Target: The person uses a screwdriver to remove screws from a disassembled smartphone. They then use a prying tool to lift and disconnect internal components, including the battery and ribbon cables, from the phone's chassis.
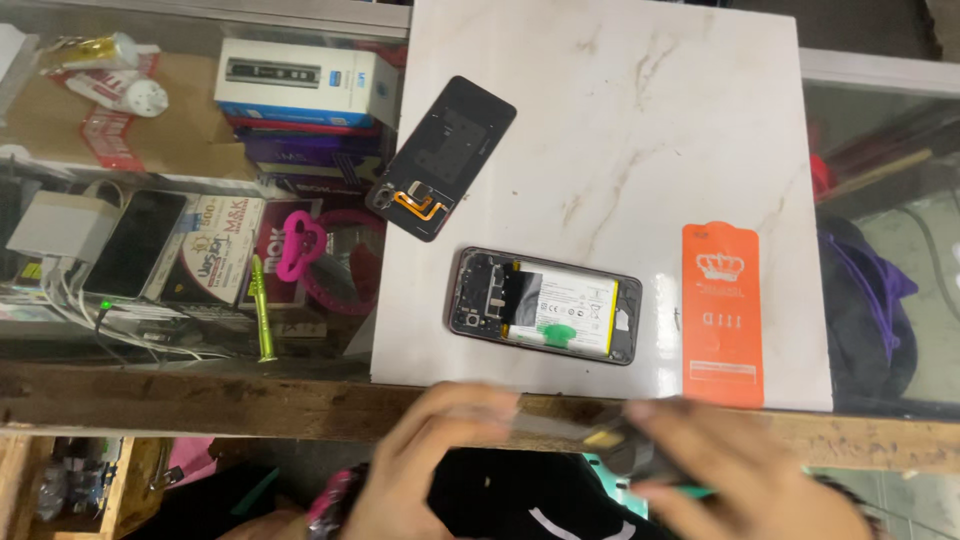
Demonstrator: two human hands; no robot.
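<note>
An opened phone (pixel 545 305) lies face down on a white marble slab (pixel 640 130), its battery and board exposed. Its black back cover (pixel 442 157) rests apart at the slab's upper left, with an orange flex strip on it. Both my hands are blurred below the slab's near edge. My left hand (pixel 430 460) and my right hand (pixel 740 470) together grip a dark, flat, blurred object (pixel 590 435) between them; what it is cannot be told. An orange screen-protector packet (pixel 721 312) lies to the right of the phone.
The slab sits on a glass display counter with a wooden front rail (pixel 200 400). Under the glass at left are boxes (pixel 305 85), a dark phone (pixel 135 245), a white charger with cables, a pink toy (pixel 298 245) and a green pen-like tool (pixel 262 310). Dark cloth lies under the glass at right.
</note>
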